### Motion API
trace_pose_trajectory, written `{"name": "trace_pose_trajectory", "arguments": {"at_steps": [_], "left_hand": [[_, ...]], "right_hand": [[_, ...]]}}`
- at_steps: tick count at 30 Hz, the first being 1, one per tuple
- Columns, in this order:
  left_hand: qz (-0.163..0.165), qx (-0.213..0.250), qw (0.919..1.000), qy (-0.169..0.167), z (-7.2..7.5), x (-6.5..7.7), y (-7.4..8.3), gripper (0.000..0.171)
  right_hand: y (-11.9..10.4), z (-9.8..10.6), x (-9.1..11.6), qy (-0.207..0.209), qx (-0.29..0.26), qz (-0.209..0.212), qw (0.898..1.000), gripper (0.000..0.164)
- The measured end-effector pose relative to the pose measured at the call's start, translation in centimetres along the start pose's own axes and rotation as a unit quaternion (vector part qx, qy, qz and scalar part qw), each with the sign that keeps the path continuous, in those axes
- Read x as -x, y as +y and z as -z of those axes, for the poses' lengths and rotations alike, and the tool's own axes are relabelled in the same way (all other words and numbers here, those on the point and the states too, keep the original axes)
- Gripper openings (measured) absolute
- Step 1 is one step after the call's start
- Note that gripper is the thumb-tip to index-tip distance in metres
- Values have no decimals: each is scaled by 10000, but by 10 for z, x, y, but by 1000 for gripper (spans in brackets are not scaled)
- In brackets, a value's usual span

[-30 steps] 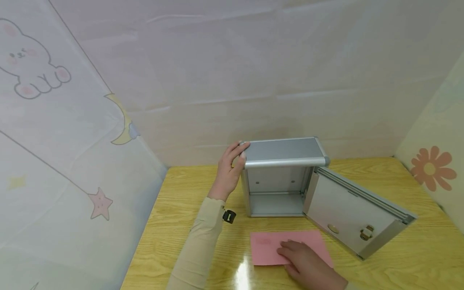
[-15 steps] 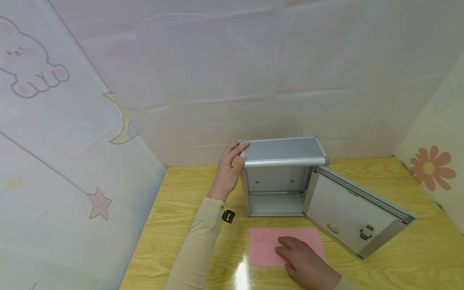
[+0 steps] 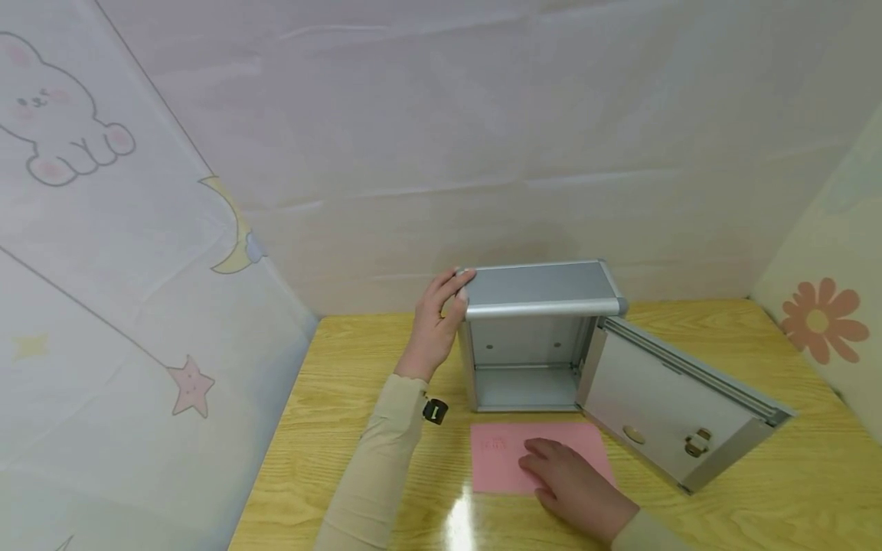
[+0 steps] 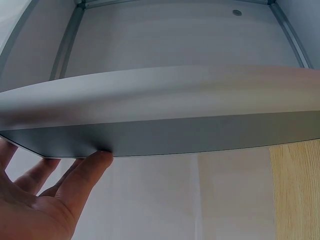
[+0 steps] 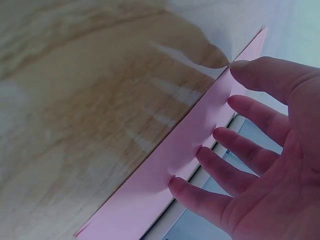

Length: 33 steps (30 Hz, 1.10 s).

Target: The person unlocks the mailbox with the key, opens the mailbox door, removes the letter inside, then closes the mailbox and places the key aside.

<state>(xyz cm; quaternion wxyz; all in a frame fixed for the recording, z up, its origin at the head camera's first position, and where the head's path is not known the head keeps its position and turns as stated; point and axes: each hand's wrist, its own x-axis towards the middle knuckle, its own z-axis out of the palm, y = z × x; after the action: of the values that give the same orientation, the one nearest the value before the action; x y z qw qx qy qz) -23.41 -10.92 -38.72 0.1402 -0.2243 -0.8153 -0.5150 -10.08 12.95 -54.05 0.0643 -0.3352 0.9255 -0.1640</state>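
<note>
A grey metal lock box (image 3: 524, 390) stands on the table with its hinged door (image 3: 664, 405) swung out to the right. Its inside shows bare. My left hand (image 3: 436, 321) rests on the upper left corner of the box, fingertips on the top panel. The left wrist view shows those fingers (image 4: 82, 182) at the edge of the top. In front of the box lies a pink envelope (image 3: 499, 463) with faint red printing at its upper left. My right hand (image 3: 575, 486) lies over its right half. Its spread fingertips (image 5: 182, 187) press on the paper, thumb at the near edge.
The light wood table (image 3: 358, 383) reaches back to a pale fabric wall. A lock latch (image 3: 697, 442) sits on the door's inner face, whose free corner juts toward the front right. A black band (image 3: 435, 411) is on the left wrist.
My right hand has slid the pink envelope forward, and its far edge is now close to the box's front. The left hand, the box and the door stay put.
</note>
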Motion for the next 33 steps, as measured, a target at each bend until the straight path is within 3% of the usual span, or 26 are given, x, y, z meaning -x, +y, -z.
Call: {"name": "trace_pose_trajectory", "arguments": {"at_steps": [11,19,24,27,32,33], "left_hand": [[89,19,9999,-62,1,0,3,49],[24,50,10000,-47,0,1,3,46],[107,69,9999,-65,1,2,3,48],[131,74,9999,-80,1,1,4,49],[99,59,9999,-72,1,1,3,48],[93,59,9999,-65,1,1,2,48]], "right_hand": [[3,0,-4,146,6,83,9999,32],[0,11,9,86,-179,89,9998,39],[-5,38,19,795,444,401,9950,43],[-10,60,23,1381,766,426,9865,41],[-18,97,28,2227,974,715,9674,67],[-19,104,28,2383,998,805,9627,65]]}}
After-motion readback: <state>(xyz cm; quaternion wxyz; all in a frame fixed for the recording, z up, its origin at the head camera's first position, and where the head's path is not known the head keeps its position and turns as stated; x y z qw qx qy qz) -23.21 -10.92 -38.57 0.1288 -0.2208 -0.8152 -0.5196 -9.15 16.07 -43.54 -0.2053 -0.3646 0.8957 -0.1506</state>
